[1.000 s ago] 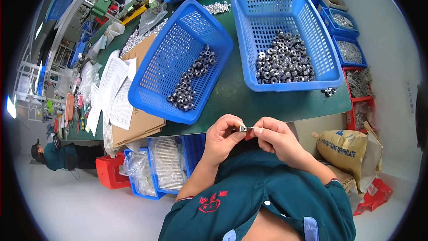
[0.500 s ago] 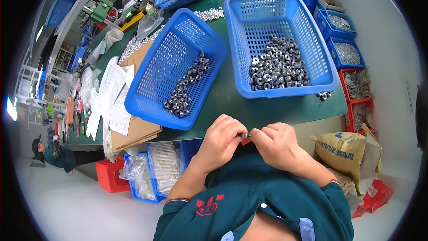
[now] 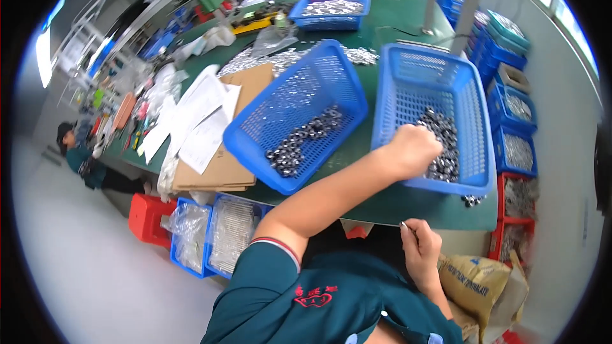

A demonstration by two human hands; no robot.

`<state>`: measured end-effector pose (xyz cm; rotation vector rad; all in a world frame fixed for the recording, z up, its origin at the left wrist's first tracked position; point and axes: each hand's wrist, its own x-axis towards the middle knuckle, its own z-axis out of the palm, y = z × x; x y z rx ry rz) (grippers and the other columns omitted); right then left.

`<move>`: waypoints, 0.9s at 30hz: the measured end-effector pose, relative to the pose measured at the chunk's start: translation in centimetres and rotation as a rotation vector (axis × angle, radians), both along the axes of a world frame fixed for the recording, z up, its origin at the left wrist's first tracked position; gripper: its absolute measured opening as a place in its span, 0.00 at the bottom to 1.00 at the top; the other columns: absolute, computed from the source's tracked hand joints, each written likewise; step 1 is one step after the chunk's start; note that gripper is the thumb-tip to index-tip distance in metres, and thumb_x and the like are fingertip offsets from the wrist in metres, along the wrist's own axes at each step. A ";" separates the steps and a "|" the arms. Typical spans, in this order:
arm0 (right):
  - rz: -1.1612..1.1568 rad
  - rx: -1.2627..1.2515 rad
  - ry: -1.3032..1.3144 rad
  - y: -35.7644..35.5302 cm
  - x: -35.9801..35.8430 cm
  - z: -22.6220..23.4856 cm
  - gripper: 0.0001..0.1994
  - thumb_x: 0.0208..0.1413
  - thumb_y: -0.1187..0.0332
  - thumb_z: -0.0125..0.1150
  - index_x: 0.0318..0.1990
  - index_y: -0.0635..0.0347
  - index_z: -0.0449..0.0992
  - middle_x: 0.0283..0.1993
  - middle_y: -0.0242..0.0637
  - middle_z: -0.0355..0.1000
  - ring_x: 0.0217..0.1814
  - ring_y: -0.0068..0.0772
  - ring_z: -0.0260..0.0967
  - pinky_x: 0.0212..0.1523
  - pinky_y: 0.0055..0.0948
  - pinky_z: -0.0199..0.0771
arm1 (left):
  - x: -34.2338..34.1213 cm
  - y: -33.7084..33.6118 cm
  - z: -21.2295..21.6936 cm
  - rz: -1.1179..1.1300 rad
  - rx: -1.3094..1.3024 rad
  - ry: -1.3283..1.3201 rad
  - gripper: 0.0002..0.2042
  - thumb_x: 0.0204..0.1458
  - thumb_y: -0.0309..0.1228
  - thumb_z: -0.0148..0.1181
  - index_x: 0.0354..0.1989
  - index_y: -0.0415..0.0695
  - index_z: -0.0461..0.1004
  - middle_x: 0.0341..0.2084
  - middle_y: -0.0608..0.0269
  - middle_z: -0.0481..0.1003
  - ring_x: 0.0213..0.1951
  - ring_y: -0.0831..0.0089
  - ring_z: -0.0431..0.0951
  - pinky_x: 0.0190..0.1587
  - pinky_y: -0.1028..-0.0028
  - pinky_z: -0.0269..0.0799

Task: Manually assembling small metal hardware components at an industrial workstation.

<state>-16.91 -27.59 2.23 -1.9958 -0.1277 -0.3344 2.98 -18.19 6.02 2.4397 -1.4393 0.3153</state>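
Note:
My left hand [image 3: 414, 151] reaches into the right blue basket [image 3: 390, 99], over its near left wall. Its fingers are curled down at the pile of small ring-shaped metal parts [image 3: 444, 134]; what they grip, if anything, is hidden. My right hand [image 3: 421, 250] is closed in a pinch just off the table's front edge. A tiny bit of metal shows at its fingertips, too small to name. The left blue basket [image 3: 245, 140] stands tilted beside my left forearm and holds more of these metal rings [image 3: 299, 143].
Cardboard sheets [image 3: 213, 169] and papers [image 3: 204, 140] lie left of the baskets on the green table [image 3: 398, 16]. Farther back are loose silvery parts [image 3: 277, 60] and a blue bin [image 3: 331, 22]. Stacked bins [image 3: 510, 102] stand right, a sack [image 3: 475, 280] below. Another person [image 3: 80, 156] stands far left.
My hands were together at the table edge on a small metal ring; now they are apart. The left has moved forward into the right basket, the right stayed near the edge. The view has shifted.

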 end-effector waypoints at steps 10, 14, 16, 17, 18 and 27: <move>0.024 0.078 0.092 -0.2 -0.2 -2.3 0.02 0.58 0.77 0.60 0.34 0.64 0.73 0.18 0.35 0.64 0.16 0.26 0.59 0.21 0.26 0.59 | -2.1 3.2 0.6 0.158 -0.438 -0.129 0.06 0.43 0.27 0.65 0.31 0.44 0.76 0.28 0.60 0.74 0.36 0.59 0.75 0.38 0.62 0.71; 0.023 0.095 0.118 -0.5 0.0 -2.9 0.02 0.57 0.77 0.61 0.33 0.64 0.74 0.18 0.36 0.65 0.17 0.26 0.60 0.20 0.26 0.59 | -4.4 11.8 -0.1 0.520 -0.306 -0.108 0.07 0.44 0.28 0.66 0.32 0.44 0.77 0.30 0.59 0.75 0.37 0.58 0.75 0.41 0.60 0.70; 0.035 0.103 0.126 -0.4 -0.1 -3.1 0.02 0.57 0.77 0.61 0.34 0.64 0.74 0.19 0.36 0.65 0.17 0.26 0.60 0.20 0.26 0.60 | -5.0 15.8 -2.3 0.747 -0.113 -0.108 0.07 0.44 0.29 0.68 0.32 0.44 0.79 0.31 0.61 0.75 0.40 0.58 0.74 0.43 0.60 0.70; 0.063 0.111 0.141 -0.2 0.0 -3.1 0.02 0.57 0.77 0.61 0.34 0.64 0.74 0.19 0.36 0.66 0.17 0.27 0.61 0.21 0.26 0.60 | -5.7 17.0 -3.1 0.870 -0.013 -0.099 0.09 0.42 0.31 0.70 0.32 0.44 0.79 0.33 0.61 0.75 0.43 0.59 0.73 0.45 0.60 0.69; 0.091 0.118 0.156 0.0 0.0 -3.1 0.02 0.56 0.77 0.61 0.34 0.64 0.74 0.19 0.36 0.66 0.17 0.28 0.62 0.21 0.26 0.61 | -6.5 17.7 -3.3 0.911 0.031 -0.102 0.10 0.41 0.32 0.71 0.31 0.44 0.79 0.34 0.61 0.74 0.44 0.60 0.72 0.46 0.61 0.68; 0.141 0.110 0.081 0.6 0.6 -1.7 0.03 0.56 0.78 0.62 0.34 0.64 0.74 0.20 0.38 0.68 0.18 0.29 0.65 0.22 0.25 0.64 | -6.2 17.6 -5.2 1.066 0.174 -0.079 0.14 0.38 0.38 0.75 0.29 0.44 0.79 0.37 0.62 0.75 0.49 0.61 0.70 0.51 0.61 0.64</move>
